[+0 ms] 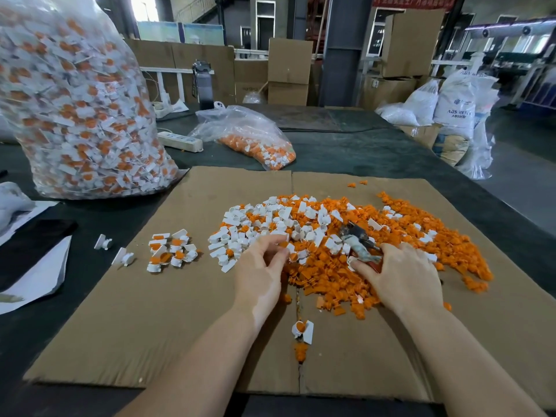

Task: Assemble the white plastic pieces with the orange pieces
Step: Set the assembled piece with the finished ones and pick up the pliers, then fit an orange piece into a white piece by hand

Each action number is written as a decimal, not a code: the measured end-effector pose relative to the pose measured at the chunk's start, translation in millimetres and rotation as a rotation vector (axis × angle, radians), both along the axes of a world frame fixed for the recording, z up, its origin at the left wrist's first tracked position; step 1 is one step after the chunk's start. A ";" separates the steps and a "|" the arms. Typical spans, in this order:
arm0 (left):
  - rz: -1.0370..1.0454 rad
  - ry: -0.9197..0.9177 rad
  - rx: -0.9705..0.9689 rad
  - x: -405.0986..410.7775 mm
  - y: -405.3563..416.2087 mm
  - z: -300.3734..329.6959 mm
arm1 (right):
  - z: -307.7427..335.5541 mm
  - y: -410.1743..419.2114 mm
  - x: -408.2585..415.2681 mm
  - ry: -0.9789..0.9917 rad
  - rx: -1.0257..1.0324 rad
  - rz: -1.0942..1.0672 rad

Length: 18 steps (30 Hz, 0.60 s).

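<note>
Orange pieces (346, 275) and white plastic pieces (255, 224) are lying mixed on cardboard (180, 296); left hand (261, 272) is pinching into them, right hand (403, 278) is resting spread (beside a dark tool (359, 242)). Careless raking risks scattering finished assemblies (171, 251).

Bare forearms, left grip (261, 267) and right grip (401, 276) ungloved

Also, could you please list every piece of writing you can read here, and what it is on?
"ABS RESIN", roughly; letters blurred: white sack, right of the table.
Smaller line beneath it: too blurred to read.
Red banner, top: characters too blurred to read.
Nothing readable on the boxes or bags.
</note>
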<state>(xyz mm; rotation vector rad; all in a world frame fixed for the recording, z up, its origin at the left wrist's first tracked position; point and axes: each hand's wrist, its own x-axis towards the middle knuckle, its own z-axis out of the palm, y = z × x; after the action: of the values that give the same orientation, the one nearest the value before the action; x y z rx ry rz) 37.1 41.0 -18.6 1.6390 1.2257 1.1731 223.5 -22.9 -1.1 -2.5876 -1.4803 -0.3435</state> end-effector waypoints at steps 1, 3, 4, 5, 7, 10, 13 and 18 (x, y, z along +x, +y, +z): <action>0.002 -0.003 0.005 0.0 0.0 -0.7 | -0.5 -0.6 -2.9 -0.052 0.002 -0.010; 0.001 -0.014 0.005 -0.4 0.5 -1.0 | 0.0 0.2 -12.1 -0.082 0.113 0.044; -0.001 -0.021 0.004 -0.6 0.8 -1.2 | 0.0 1.5 -18.5 -0.032 0.216 0.131; -0.004 -0.032 0.002 -0.9 0.9 -1.6 | -0.5 2.9 -26.5 0.039 0.327 0.252; -0.011 -0.067 -0.010 -1.0 1.1 -2.0 | -3.1 5.1 -45.0 0.138 0.486 0.481; -0.020 -0.080 -0.013 -1.7 0.4 -1.8 | -8.5 7.4 -64.3 0.216 0.510 0.635; -0.039 -0.073 -0.023 -2.4 -1.6 -0.8 | -13.0 8.5 -69.1 0.253 0.547 0.667; -0.198 -0.052 -0.031 -4.6 -6.5 0.8 | -15.8 8.4 -68.1 0.340 0.616 0.644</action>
<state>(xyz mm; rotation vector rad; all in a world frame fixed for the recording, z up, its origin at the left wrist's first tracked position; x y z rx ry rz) 32.4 34.5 -17.8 1.6549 1.0184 1.0616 155.4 -14.5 -16.8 -1.5183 -1.6398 -0.2114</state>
